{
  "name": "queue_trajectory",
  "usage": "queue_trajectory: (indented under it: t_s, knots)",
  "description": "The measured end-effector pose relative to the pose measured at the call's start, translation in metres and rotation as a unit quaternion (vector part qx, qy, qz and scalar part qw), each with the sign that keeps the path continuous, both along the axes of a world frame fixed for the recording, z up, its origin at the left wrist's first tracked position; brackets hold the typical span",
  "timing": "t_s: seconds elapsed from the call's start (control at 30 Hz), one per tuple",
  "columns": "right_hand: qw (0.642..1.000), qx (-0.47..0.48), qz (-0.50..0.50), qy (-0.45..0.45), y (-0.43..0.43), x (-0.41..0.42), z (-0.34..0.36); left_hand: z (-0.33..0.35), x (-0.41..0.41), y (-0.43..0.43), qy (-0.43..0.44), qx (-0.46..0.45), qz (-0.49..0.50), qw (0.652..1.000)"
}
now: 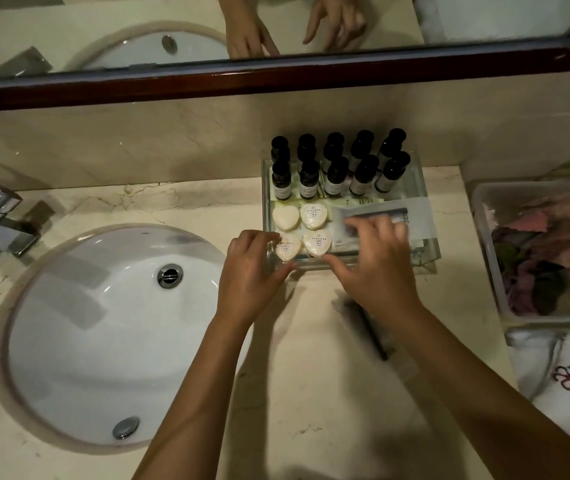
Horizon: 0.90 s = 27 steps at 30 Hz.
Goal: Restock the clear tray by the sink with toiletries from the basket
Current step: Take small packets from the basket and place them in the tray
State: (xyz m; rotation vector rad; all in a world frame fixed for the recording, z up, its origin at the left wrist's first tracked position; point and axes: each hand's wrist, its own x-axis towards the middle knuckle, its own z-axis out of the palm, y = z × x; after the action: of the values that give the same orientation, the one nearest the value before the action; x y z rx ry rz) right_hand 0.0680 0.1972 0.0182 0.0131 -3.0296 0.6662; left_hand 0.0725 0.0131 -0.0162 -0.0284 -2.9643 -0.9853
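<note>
- Sink (pixel 103 327): left in the tabletop (pixel 294 403).
- Left hand (pixel 250 275): grips the near-left corner of the clear tray (pixel 430 252).
- Right hand (pixel 375 265): blurred, over a flat packet (pixel 418 220) inside the tray; grip cannot be told.
- Basket (pixel 484 244): far right.

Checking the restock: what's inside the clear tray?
Dark bottles along the back, four heart-shaped soaps front left, flat packets right. The right hand covers part of the packets; what lies beneath them is hidden.

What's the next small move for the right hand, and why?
Probably lay the white packet flat in the clear tray, right of the heart soaps, and let go: the right hand presses it there while the left hand grips the tray's corner.
</note>
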Motion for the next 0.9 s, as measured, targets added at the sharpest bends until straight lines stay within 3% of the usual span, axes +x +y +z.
queue_trajectory:
  t_s: [0.1,0.17,0.3,0.4,0.57,0.7,0.9]
  knots:
    - [0.994,-0.039,-0.062,-0.083,0.027,0.021,0.006,0.005,0.024,0.006,0.071,-0.005,0.041,0.997]
    - [0.984,-0.075,-0.092,-0.13,0.049,0.041,-0.004,0.003,0.045,0.015,0.069,-0.003,0.019,0.997]
    - [0.961,-0.059,-0.112,-0.245,0.079,0.079,-0.031,-0.01,0.081,0.045,-0.116,0.016,-0.049,0.992]
    - [0.946,-0.061,-0.119,-0.296,0.081,0.1,-0.039,-0.02,0.089,0.071,-0.234,0.075,0.008,0.969]
    - [0.954,-0.017,-0.107,-0.28,0.072,0.114,-0.044,-0.018,0.076,0.1,-0.281,0.146,0.098,0.944]
    - [0.959,0.027,-0.059,-0.276,0.067,0.115,-0.048,-0.015,0.057,0.11,-0.262,0.053,0.046,0.962]
    - [0.942,0.004,-0.051,-0.33,0.078,0.109,-0.055,-0.013,0.039,0.108,-0.314,0.0,0.011,0.949]
